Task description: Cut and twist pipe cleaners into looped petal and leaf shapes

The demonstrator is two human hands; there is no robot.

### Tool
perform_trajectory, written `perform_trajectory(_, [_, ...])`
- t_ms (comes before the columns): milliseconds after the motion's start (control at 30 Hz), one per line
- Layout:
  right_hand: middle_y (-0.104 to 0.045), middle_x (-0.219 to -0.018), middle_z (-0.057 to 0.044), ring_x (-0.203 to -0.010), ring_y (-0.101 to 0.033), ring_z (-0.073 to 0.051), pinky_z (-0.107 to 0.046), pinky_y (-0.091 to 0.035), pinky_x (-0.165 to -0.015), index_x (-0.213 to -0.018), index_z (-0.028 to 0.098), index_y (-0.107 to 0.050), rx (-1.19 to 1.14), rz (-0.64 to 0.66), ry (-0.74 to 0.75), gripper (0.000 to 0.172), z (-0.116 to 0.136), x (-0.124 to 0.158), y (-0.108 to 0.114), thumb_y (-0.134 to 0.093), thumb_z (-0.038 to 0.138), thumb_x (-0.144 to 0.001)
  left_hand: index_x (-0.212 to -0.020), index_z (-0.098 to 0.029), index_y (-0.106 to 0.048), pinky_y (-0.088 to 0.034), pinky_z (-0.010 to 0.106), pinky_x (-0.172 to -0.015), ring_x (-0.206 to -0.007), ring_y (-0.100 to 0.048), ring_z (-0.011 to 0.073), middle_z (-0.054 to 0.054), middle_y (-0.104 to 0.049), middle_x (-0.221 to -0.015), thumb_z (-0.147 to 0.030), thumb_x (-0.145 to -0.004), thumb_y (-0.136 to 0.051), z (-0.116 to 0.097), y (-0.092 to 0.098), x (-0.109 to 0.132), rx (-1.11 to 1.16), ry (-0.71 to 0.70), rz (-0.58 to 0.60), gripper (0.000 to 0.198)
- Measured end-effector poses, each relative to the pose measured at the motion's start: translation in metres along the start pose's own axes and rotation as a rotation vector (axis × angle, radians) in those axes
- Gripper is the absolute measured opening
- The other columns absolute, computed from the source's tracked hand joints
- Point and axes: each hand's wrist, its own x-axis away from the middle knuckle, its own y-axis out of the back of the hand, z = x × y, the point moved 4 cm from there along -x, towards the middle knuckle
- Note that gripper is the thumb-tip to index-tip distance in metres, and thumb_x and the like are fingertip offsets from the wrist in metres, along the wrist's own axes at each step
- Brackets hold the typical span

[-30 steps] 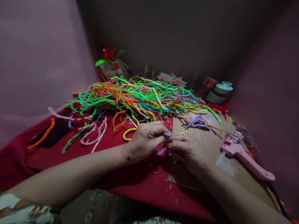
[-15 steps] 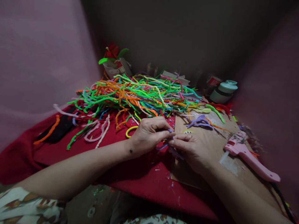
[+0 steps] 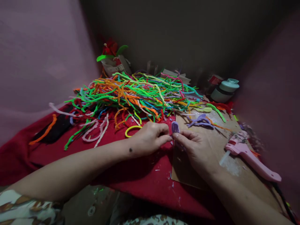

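Note:
My left hand (image 3: 150, 140) and my right hand (image 3: 194, 147) meet above the red cloth (image 3: 140, 175), fingertips pinched together on a small purple pipe cleaner piece (image 3: 174, 127) bent into a loop that stands up between them. A big tangled heap of pipe cleaners (image 3: 140, 93) in green, orange, pink and blue lies just behind the hands. A yellow loop (image 3: 131, 129) rests on the cloth beside my left hand. More purple pieces (image 3: 200, 121) lie on the brown board (image 3: 211, 162) beyond my right hand.
A pink glue gun (image 3: 248, 154) lies on the board at the right. A pale green jar (image 3: 225, 90) stands at the back right. A small box with a red and green flower (image 3: 112, 59) stands behind the heap. Pink walls close in on both sides.
The purple piece has been bent up into a loop that now stands above the fingertips. Both hands have shifted slightly forward and stay pinched together.

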Motion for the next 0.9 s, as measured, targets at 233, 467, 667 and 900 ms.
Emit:
perform_trajectory(233, [-0.041, -0.045, 0.005, -0.044, -0.032, -0.008, -0.024, -0.023, -0.045, -0.052, 0.017, -0.051, 0.022, 0.035, -0.004, 0.031, -0.006, -0.002, -0.005, -0.060, 0.040, -0.071, -0.085, -0.018, -0.053, -0.022, 0.025, -0.043, -0.051, -0.046, 0.0127, 0.000, -0.054, -0.062, -0.012, -0.075, -0.041, -0.009, -0.001, 0.015, -0.747, -0.432, -0.156, 0.016])
perform_trajectory(467, [-0.042, -0.041, 0.005, -0.038, -0.033, -0.008, -0.023, -0.022, -0.041, -0.056, 0.017, -0.052, -0.025, 0.058, -0.080, 0.028, -0.008, -0.001, -0.008, -0.060, 0.039, -0.071, -0.087, -0.017, -0.055, -0.025, 0.022, -0.045, -0.054, -0.048, 0.0107, 0.000, -0.058, -0.067, -0.011, -0.074, -0.044, -0.006, 0.005, 0.012, -0.647, -0.396, -0.061, 0.018])
perform_trajectory(667, [-0.043, -0.041, 0.005, -0.037, -0.032, -0.006, -0.023, -0.021, -0.040, -0.054, 0.016, -0.053, -0.095, 0.088, -0.090, 0.029, -0.007, -0.003, -0.007, -0.061, 0.038, -0.072, -0.077, -0.014, -0.061, -0.038, 0.018, -0.056, -0.058, -0.052, 0.0086, -0.001, -0.060, -0.066, -0.030, -0.081, -0.050, 0.002, 0.021, -0.001, -0.027, -0.104, -0.010, 0.020])
perform_trajectory(900, [-0.045, -0.044, 0.004, -0.040, -0.034, -0.006, -0.023, -0.020, -0.042, -0.057, 0.014, -0.059, -0.179, 0.212, -0.134, 0.023, -0.012, -0.001, -0.013, -0.068, 0.034, -0.065, -0.067, -0.012, -0.065, -0.042, 0.017, -0.057, -0.060, -0.054, 0.0078, -0.001, -0.060, -0.066, -0.020, -0.075, -0.057, -0.001, 0.013, -0.006, 0.441, 0.083, -0.103, 0.014])
